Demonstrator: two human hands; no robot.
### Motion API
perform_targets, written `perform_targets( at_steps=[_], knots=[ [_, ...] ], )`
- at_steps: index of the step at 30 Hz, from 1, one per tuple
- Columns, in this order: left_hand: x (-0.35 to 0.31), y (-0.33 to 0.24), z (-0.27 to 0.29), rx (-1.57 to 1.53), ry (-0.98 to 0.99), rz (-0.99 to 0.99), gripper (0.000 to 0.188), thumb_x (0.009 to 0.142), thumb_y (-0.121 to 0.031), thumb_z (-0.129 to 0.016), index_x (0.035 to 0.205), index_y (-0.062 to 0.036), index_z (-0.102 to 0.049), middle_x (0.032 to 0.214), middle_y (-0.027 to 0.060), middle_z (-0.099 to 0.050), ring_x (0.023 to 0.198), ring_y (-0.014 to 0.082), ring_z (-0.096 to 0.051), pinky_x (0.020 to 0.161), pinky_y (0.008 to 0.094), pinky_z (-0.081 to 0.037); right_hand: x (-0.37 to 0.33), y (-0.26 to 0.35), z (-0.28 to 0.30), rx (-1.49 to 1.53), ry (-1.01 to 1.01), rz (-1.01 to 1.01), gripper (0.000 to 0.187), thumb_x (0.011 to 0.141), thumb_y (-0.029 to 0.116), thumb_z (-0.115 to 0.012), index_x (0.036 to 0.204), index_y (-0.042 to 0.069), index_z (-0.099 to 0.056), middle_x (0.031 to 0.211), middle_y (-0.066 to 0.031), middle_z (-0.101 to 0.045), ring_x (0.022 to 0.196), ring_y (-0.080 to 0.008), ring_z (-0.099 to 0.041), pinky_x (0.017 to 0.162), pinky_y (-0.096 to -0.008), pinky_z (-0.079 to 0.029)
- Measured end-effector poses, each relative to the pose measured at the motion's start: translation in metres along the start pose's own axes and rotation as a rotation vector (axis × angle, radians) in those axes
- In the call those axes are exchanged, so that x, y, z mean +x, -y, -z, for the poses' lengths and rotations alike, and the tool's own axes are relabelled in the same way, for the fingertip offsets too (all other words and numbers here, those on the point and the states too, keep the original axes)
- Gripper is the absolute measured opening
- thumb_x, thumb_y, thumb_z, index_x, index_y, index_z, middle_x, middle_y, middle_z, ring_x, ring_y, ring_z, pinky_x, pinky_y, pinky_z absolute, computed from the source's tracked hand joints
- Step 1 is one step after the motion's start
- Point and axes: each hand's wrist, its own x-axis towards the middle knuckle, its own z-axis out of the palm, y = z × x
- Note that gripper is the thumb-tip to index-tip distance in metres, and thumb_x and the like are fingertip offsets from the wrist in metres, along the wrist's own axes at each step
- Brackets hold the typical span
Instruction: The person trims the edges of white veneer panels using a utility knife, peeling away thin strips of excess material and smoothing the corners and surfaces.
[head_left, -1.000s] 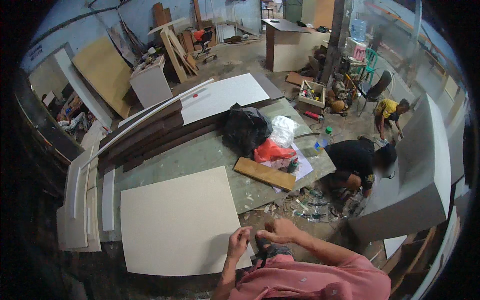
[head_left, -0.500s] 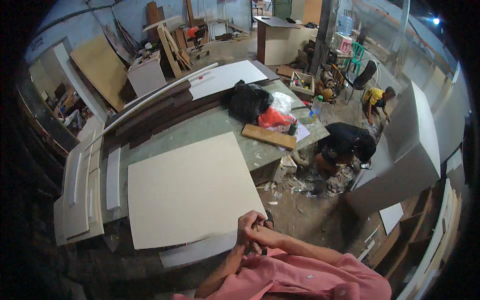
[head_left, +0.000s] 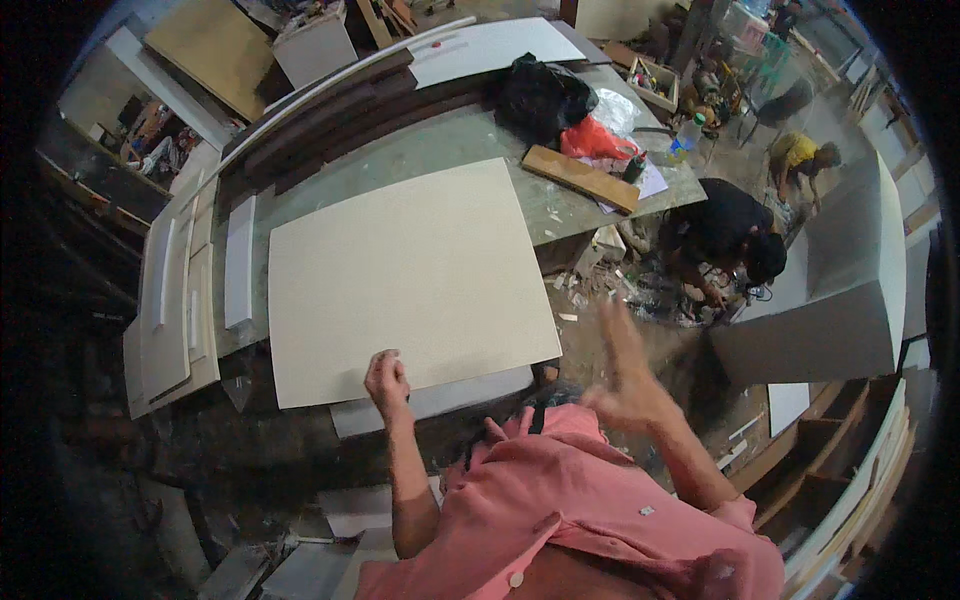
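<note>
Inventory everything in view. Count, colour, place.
flat worktable: 1, grey-green, centre
rectangular board: 1, cream, on worktable
wooden plank: 1, brown, worktable's right
plastic bags: 3, black/red/whitish, behind plank
plastic bottle: 1, clear, beside bags
stacked boards: several, dark brown, worktable's far side
large boxy unit: 1, whitish, right
co-workers: 2, black/yellow tops, right
background clutter: uncountable
left hand: 1, bare, board's near edge
right hand: 1, bare, right of board
</note>
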Motion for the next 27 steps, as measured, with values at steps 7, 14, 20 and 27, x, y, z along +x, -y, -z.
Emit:
perform_targets(
  at_steps=[7, 14, 20, 27],
  knots=[
    [-0.014, 0.011, -0.136, -0.399, 0.364, 0.447, 0.023, 0.098, -0.029, -0.054, 0.103, -0.0077, -0.059, 0.06, -0.0035, -0.035, 0.046, 0.0084, -0.034, 0.045, 0.0272, -0.03, 0.046, -0.072, -0.057, 0.588, 0.091, -0.486, 0.042, 0.094, 0.026, -0.063, 0.126, 0.0, -0.056, 0.101, -0.0143, -0.07, 0.087, -0.0189, -0.067, 0.076, -0.033, -0.054],
    [0.007, 0.027, -0.286, -0.161, 0.37, 0.183, 0.033, 0.103, -0.03, -0.044, 0.111, 0.0008, -0.054, 0.067, -0.0002, -0.045, 0.059, 0.0109, -0.045, 0.061, 0.0279, -0.045, 0.104, -0.142, -0.111, 1.023, 0.057, -0.444, 0.037, 0.09, 0.006, -0.066, 0.126, 0.0, -0.058, 0.098, -0.0091, -0.07, 0.085, -0.011, -0.064, 0.076, -0.028, -0.052],
    [0.133, 0.059, -0.346, 0.275, 0.429, -0.361, 0.037, 0.1, -0.027, -0.054, 0.125, 0.0, -0.054, 0.108, 0.0096, -0.061, 0.102, 0.0185, -0.056, 0.09, 0.0301, -0.044, 0.224, -0.248, -0.116, 0.729, 0.198, -0.369, 0.029, 0.092, 0.006, -0.061, 0.12, -0.001, -0.064, 0.091, -0.0071, -0.069, 0.083, -0.0114, -0.06, 0.078, -0.0293, -0.05],
    [0.243, 0.052, -0.369, 1.144, 0.424, -0.85, 0.081, 0.077, -0.036, -0.076, 0.142, -0.0036, -0.041, 0.14, 0.0188, -0.044, 0.13, 0.0373, -0.04, 0.108, 0.0493, -0.031, 0.33, -0.302, -0.155, 0.707, -0.004, -0.174, 0.023, 0.092, 0.009, -0.062, 0.111, -0.002, -0.067, 0.09, -0.0145, -0.072, 0.077, -0.0177, -0.065, 0.073, -0.0334, -0.051]
  ],
)
